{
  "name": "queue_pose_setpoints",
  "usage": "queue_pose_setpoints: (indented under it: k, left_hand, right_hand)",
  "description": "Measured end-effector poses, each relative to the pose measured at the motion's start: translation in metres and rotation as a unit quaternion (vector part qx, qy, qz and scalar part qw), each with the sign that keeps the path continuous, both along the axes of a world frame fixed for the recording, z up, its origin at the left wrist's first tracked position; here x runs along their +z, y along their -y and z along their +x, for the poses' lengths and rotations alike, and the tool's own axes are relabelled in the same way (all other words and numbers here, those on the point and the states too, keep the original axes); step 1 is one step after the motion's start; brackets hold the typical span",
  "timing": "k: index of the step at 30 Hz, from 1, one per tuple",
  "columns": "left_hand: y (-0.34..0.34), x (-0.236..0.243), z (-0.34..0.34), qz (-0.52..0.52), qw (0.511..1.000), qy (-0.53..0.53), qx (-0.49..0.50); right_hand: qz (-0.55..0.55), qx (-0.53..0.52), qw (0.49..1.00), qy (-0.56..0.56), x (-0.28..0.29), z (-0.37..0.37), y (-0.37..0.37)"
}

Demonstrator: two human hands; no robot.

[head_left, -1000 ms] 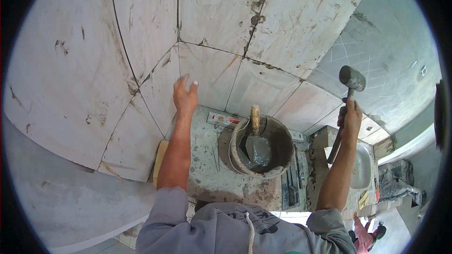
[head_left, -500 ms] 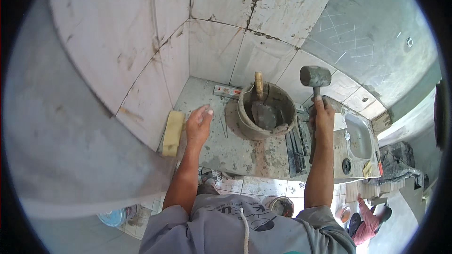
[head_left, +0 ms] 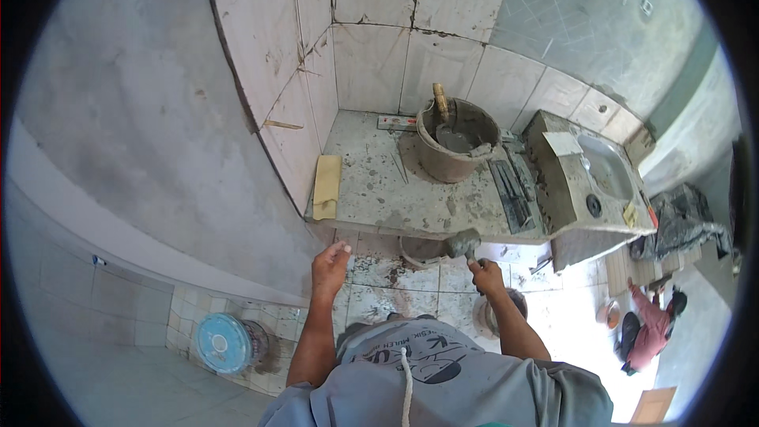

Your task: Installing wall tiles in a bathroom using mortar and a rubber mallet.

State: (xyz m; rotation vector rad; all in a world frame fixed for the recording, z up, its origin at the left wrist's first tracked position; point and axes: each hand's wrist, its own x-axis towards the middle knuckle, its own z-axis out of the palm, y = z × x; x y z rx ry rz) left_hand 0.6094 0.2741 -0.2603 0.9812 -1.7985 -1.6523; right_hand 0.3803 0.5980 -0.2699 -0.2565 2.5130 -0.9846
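Note:
My right hand (head_left: pixel 487 277) is closed round the handle of a mallet (head_left: pixel 462 243). Its dark, mortar-smeared head is just off the front edge of the counter (head_left: pixel 371 217). Before the counter's left end, my left hand (head_left: pixel 330 267) hangs with loosely bent fingers and no visible object in it. A yellow block (head_left: pixel 327 188) stands on the counter beyond that hand. Farther back is a mortar-caked bucket (head_left: pixel 452 160); a wooden-handled trowel (head_left: pixel 439 101) leans inside it. Dark, flat tools (head_left: pixel 512 198) lie to the bucket's right.
White tiled walls (head_left: pixel 371 71) meet behind the counter. A level (head_left: pixel 397 122) lies at their foot. On the right is a raised sink (head_left: pixel 607 166). Another bucket (head_left: pixel 514 300) stands on the floor near my right arm, a blue-lidded pail (head_left: pixel 225 342) at left. A person (head_left: pixel 652 324) crouches far right.
My view has shifted back from the counter. The mallet, upright over the counter before, is now lowered in front of its edge. My left hand has also come off the counter area.

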Motion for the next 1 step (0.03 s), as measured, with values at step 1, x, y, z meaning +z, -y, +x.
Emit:
queue_pose_setpoints:
  k: [1]
  left_hand:
    - [0.0046,0.0002,0.0149,-0.006,1.000,0.002,-0.006]
  right_hand:
    - [0.029,-0.004,0.999,0.044,0.0111,0.0255,0.0009]
